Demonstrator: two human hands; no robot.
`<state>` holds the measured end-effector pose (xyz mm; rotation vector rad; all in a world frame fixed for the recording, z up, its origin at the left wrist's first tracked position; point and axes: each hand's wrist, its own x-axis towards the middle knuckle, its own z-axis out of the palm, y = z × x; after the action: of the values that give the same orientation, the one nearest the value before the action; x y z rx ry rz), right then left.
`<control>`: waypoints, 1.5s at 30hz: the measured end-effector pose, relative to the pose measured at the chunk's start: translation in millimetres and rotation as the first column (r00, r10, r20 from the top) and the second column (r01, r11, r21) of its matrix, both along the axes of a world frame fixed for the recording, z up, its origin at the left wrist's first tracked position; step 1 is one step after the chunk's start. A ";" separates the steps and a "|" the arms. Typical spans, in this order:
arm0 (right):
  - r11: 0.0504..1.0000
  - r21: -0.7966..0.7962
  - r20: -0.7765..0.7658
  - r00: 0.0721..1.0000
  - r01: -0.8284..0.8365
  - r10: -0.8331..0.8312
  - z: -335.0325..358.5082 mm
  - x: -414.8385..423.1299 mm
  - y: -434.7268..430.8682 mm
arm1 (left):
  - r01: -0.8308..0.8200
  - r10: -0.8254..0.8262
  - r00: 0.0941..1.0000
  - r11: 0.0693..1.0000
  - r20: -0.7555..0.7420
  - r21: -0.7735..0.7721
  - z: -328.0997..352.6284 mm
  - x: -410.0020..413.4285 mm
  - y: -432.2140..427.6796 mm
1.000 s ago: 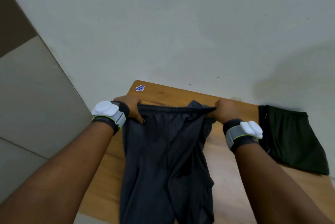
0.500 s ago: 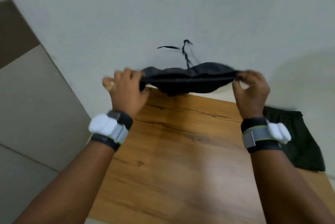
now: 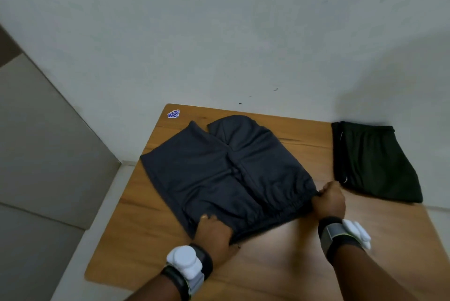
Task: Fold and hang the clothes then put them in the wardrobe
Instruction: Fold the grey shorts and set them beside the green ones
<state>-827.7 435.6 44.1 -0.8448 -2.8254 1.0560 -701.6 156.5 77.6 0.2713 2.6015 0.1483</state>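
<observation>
On the brown wooden table point(image 3: 292, 266) the dark grey cloth shorts point(image 3: 219, 174) lay flat, with the left hand point(image 3: 214, 230) and right hand point(image 3: 328, 200) each gripping the waist edge, which could bunch up if one hand tugged harder.

A plain, pale grey-white wall point(image 3: 219, 32) fills the upper part of the view, with a few small dark marks point(image 3: 240, 103) low on it and a soft, broad shadow point(image 3: 394, 76) spread over its right side. A wooden table point(image 3: 280, 266) with warm orange-brown grain and rounded corners stands with its far edge against this wall; a small blue and white sticker point(image 3: 173, 114) sits at its far left corner. To the left lies a floor point(image 3: 36, 144) of large grey tiles, with a paler band point(image 3: 107, 193) between them and the table's left edge. Light gives a dull sheen on the near tabletop.
</observation>
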 end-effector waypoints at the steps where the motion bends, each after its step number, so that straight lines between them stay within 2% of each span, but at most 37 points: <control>1: 0.999 0.041 0.076 0.997 0.018 -0.022 1.5 -1.6 2.5 | 0.049 -0.051 0.998 0.998 0.048 0.037 7.4 1.4 7.3; 3: 0.990 0.125 0.116 0.990 0.066 -0.081 7.0 -5.0 2.5 | 0.078 -0.091 0.991 0.988 0.097 0.132 17.9 1.4 20.5; 5: 0.992 0.114 -0.115 0.992 0.054 -0.041 14.1 -3.8 -3.5 | -0.006 -0.012 0.997 0.974 0.079 0.228 17.3 -1.3 31.5; 6: 0.991 0.133 -0.258 0.966 0.012 0.023 15.8 -1.7 -7.4 | -0.043 0.038 0.999 0.968 0.024 0.246 13.7 -4.6 35.0; 7: 0.985 0.168 -0.333 0.938 -0.044 0.098 15.5 0.3 -12.0 | -0.047 0.065 0.996 0.968 -0.066 0.246 6.0 -8.4 36.7; 8: 0.970 0.223 -0.333 0.927 -0.099 0.171 14.4 0.4 -16.7 | -0.027 0.063 0.988 0.970 -0.143 0.240 -4.4 -12.8 37.4; 10: 0.937 0.322 -0.140 0.972 -0.137 0.190 6.5 -2.5 -19.5 | 0.020 0.011 0.986 0.983 -0.168 0.181 -25.2 -18.3 36.4; 12: 0.954 0.295 0.183 0.983 -0.061 0.006 1.9 -7.1 -14.8 | 0.021 -0.014 0.993 0.998 -0.117 0.059 -38.3 -16.1 32.3; 14: 0.981 0.190 0.356 0.929 0.033 -0.101 -1.4 -9.0 -6.9 | -0.075 0.077 0.988 0.997 -0.134 0.020 -58.0 -0.9 28.9; 17: 0.994 0.097 0.325 0.946 -0.048 0.014 -8.5 -18.3 -0.9 | -0.200 0.200 0.964 0.980 -0.177 0.016 -65.6 33.2 47.4; 19: 0.972 0.081 0.272 0.943 -0.219 0.190 -11.2 -27.7 -5.5 | -0.289 0.297 0.950 0.954 -0.100 0.081 -64.9 41.1 74.8; 21: 0.915 0.069 0.229 0.899 -0.398 0.374 -10.6 -40.2 -14.3 | -0.422 0.423 0.906 0.906 -0.031 0.037 -67.5 39.3 109.3; 23: 0.844 0.044 0.174 0.836 -0.535 0.521 -10.3 -53.4 -21.2 | -0.458 0.455 0.888 0.869 0.064 0.186 -53.2 33.9 127.6; 25: 0.821 0.027 0.113 0.818 -0.571 0.565 -8.8 -64.6 -25.2 | -0.392 0.383 0.919 0.912 0.093 0.117 -30.1 4.4 120.4; 26: 0.846 0.023 0.085 0.844 -0.532 0.529 -8.1 -68.3 -25.4 | -0.372 0.337 0.921 0.908 0.194 0.190 -20.9 -14.6 103.5; 27: 0.885 0.026 0.065 0.885 -0.464 0.462 -6.1 -69.7 -25.3 | -0.375 0.356 0.927 0.894 0.120 0.243 -8.8 -36.3 81.8; 28: 0.923 0.038 0.060 0.923 -0.382 0.380 -5.6 -69.9 -23.6 | -0.431 0.442 0.897 0.862 0.024 0.265 -2.8 -59.6 57.4; 30: 0.965 0.048 0.112 0.962 -0.256 0.250 -5.3 -68.5 -17.0 | -0.610 0.678 0.706 0.729 -0.207 0.310 -3.2 -108.9 3.4; 31: 0.974 0.018 0.158 0.963 -0.226 0.221 -5.8 -68.5 -13.0 | -0.694 0.761 0.592 0.649 -0.265 0.313 -3.5 -127.5 -23.8; 32: 0.978 -0.034 0.199 0.957 -0.208 0.211 -6.4 -69.4 -9.4 | -0.783 0.838 0.495 0.545 -0.231 0.300 -3.2 -140.4 -48.6; 34: 0.974 -0.141 0.251 0.945 -0.176 0.208 -8.6 -73.6 -4.4 | -0.889 0.921 0.386 0.359 0.044 0.285 -4.3 -164.7 -87.0; 35: 0.969 -0.184 0.249 0.945 -0.166 0.210 -10.0 -76.1 -2.8 | -0.897 0.894 0.401 0.340 0.199 0.283 -4.2 -172.9 -99.7; 37: 0.945 -0.261 0.211 0.944 -0.196 0.254 -13.6 -79.9 -0.1 | -0.870 0.765 0.493 0.414 0.414 0.269 -9.0 -181.9 -115.0; 39: 0.910 -0.301 0.198 0.914 -0.287 0.354 -14.0 -82.8 2.5 | -0.847 0.695 0.529 0.464 0.487 0.258 -17.1 -195.1 -123.6; 42: 0.884 -0.262 0.234 0.863 -0.388 0.448 -8.7 -89.3 8.4 | -0.928 0.718 0.365 0.227 0.593 0.295 2.5 -203.6 -123.1; 43: 0.893 -0.235 0.219 0.874 -0.385 0.434 -6.9 -93.5 11.4 | -0.929 0.716 0.347 0.173 0.605 0.327 5.7 -209.0 -126.8; 45: 0.918 -0.202 0.141 0.917 -0.342 0.373 -2.3 -100.3 16.1 | -0.916 0.710 0.361 0.150 0.604 0.372 12.2 -216.3 -134.3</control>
<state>-928.0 451.7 41.7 -0.4492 -3.1596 1.3485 -917.9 22.2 89.8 -0.9877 1.9232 1.4521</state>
